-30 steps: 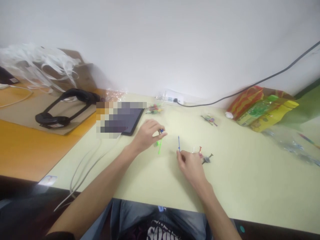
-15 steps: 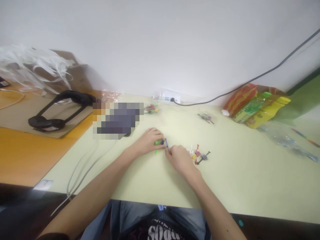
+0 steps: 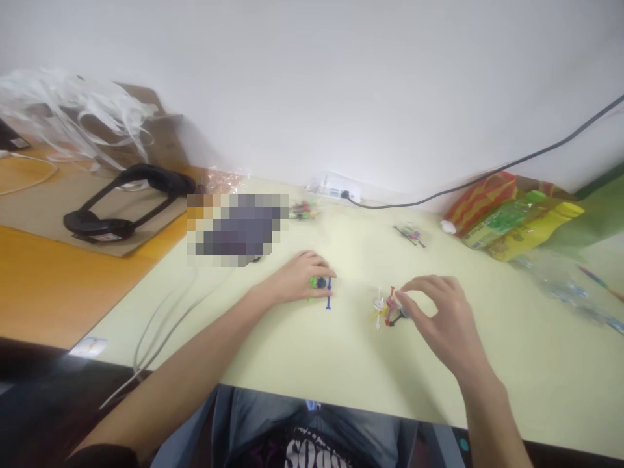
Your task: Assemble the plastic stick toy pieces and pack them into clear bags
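Observation:
My left hand [image 3: 305, 276] rests on the table with its fingers curled round small plastic pieces: a bright green one [image 3: 313, 282] and a blue one with a thin stick and flared ends [image 3: 328, 300]. Part of these is hidden by the fingers. My right hand [image 3: 441, 318] hovers beside a small cluster of similar pieces, thumb and forefinger a little apart, tips near a red piece [image 3: 392, 290]. In that cluster also lie a white piece [image 3: 379, 303] and a black piece [image 3: 397, 316], the latter partly covered by the hand.
Behind are two more small heaps of coloured pieces [image 3: 305, 210] [image 3: 411, 235]. A blurred-out dark object [image 3: 238, 231], white cables [image 3: 160, 348] and a black frame-like device [image 3: 129, 201] lie left. At the right stand a yellow bag [image 3: 541, 227] and clear plastic wrapping [image 3: 560, 289].
My right hand has let go of the blue piece and moved right to the cluster, its fingers parting. My left hand keeps the green and blue pieces. The view has shifted slightly.

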Available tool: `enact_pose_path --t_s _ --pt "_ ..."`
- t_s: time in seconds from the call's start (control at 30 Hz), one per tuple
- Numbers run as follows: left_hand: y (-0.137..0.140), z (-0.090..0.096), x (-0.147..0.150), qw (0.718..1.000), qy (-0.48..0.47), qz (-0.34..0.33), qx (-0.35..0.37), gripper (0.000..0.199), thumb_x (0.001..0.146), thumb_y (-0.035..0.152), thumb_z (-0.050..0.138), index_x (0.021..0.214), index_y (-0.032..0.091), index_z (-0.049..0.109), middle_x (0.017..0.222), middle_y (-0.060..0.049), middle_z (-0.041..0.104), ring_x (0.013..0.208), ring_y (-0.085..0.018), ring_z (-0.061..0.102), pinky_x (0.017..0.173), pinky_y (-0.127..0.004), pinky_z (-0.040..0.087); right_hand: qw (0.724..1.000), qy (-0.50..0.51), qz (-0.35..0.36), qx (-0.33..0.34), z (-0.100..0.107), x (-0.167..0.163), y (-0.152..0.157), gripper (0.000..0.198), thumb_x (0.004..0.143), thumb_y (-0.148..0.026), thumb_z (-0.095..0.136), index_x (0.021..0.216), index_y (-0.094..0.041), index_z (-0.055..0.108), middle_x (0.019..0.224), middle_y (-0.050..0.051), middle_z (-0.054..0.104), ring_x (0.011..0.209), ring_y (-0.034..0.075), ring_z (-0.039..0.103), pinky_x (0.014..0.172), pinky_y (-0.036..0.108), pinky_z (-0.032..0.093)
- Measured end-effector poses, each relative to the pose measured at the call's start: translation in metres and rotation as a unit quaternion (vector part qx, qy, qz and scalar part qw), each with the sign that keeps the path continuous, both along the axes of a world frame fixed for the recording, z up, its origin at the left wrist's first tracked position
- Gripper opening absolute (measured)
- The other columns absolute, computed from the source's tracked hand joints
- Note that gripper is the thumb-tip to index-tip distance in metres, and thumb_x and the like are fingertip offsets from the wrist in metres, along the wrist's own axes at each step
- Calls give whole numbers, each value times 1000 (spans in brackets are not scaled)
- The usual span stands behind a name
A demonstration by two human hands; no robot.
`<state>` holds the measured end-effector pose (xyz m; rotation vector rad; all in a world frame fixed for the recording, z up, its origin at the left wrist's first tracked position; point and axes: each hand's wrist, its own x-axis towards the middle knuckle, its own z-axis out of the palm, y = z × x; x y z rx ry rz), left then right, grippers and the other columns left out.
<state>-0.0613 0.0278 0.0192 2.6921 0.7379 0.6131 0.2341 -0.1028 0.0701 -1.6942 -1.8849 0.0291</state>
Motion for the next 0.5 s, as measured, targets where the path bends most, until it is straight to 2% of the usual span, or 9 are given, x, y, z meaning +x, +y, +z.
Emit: enact_pose_path --t_s 0.07,0.17,0.3,0.5 --pt "0 -2 0 1000 -2 -1 -2 27 88 47 75 106 26 77 107 -6 72 103 -23 63 101 -40 42 997 -72 23 -12 -14 7 1 24 94 -48 64 100 -28 77 117 9 71 112 30 55 94 44 37" --pt "1 -3 0 1000 -2 3 -9 25 87 48 77 100 27 79 107 -5 72 104 -23 63 101 -40 41 991 -121 43 -43 -36 4 6 22 95 -43 63 109 -31 76 130 10 66 121 33 51 96 51 33" --pt "1 -2 -1 1000 1 5 -15 25 88 48 75 100 26 79 107 -5 73 104 -23 63 102 -39 41 986 -124 77 -85 -49 -6 15 21 97 -32 60 113 -28 73 123 10 70 119 33 55 98 53 31" --pt "1 1 -2 1000 -12 0 -8 23 86 45 77 101 27 79 107 -5 72 105 -23 62 102 -40 42 984 -56 104 -132 -48 -10 25 22 96 -22 55 110 -25 71 102 7 75 111 29 61 99 54 30"
